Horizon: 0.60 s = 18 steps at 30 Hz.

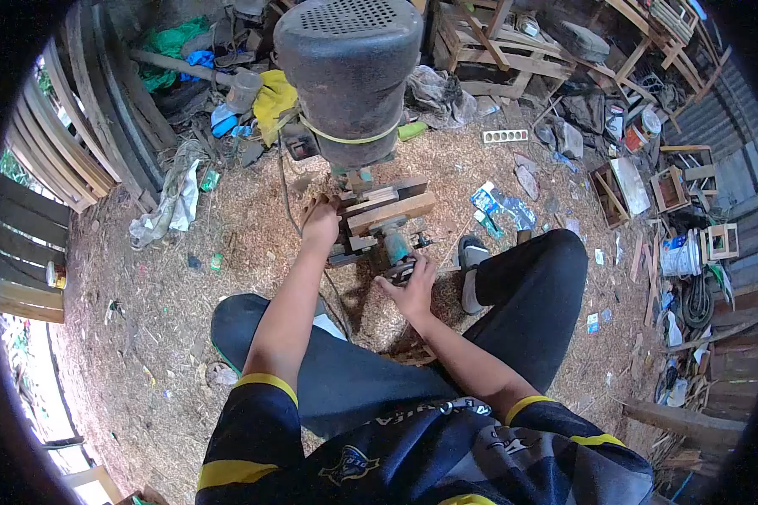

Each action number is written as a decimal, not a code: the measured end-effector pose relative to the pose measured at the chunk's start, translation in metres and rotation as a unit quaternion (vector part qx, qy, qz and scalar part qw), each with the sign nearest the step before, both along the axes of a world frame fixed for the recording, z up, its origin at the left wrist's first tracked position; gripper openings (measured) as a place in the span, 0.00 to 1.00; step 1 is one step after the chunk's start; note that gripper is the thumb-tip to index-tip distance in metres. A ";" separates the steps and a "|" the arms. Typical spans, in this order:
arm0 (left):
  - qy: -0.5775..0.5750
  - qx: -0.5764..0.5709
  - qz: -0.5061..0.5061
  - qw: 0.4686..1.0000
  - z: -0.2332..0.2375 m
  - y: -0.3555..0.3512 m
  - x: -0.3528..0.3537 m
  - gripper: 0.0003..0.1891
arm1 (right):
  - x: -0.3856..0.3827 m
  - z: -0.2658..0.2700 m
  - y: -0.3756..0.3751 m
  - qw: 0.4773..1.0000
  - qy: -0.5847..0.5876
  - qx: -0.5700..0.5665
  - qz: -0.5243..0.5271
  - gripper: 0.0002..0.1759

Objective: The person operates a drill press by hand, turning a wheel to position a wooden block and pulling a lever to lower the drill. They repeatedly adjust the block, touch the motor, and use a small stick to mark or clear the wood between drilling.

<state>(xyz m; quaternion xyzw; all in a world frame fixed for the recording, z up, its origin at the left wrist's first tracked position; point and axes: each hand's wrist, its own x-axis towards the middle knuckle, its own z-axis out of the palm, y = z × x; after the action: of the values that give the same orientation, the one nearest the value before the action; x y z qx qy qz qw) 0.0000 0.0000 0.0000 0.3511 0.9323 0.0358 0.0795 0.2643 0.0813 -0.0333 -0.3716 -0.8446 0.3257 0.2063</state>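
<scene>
A dark machine with a large motor housing (345, 76) stands right in front of me. Below it, pieces of wood (392, 212) lie side by side on the machine's bed. My left hand (320, 220) rests at the left end of the wood, fingers bent over the edge; whether it grips a piece is hidden. My right hand (411, 286) is closed around a dark handwheel (400, 271) at the near end of a teal machine part (394, 246). The cutting tool under the housing is mostly hidden.
Wood shavings cover the ground (160, 320). A cable (288, 189) hangs left of the machine. A white power strip (504, 135) lies beyond it to the right. Boards (101, 101) lean at left; wooden frames (522, 50) and a bucket (680, 254) stand along the right side.
</scene>
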 end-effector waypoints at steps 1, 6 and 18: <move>-0.008 0.028 0.003 1.000 0.011 0.000 0.006 0.23 | -0.002 -0.004 0.004 0.999 0.031 -0.021 -0.017 0.57; -0.004 0.039 0.006 0.999 -0.017 -0.009 -0.009 0.21 | -0.008 -0.012 0.015 0.819 0.146 -0.543 -0.115 0.63; -0.030 0.082 0.027 0.996 -0.017 -0.014 -0.008 0.25 | -0.014 -0.012 0.004 0.943 0.186 -0.266 -0.071 0.50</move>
<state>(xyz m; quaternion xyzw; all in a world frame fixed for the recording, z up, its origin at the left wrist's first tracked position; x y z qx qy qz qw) -0.0080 -0.0145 -0.0170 0.3303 0.9324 0.1249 0.0770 0.2507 0.0852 -0.0455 -0.4049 -0.6452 0.5863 0.2756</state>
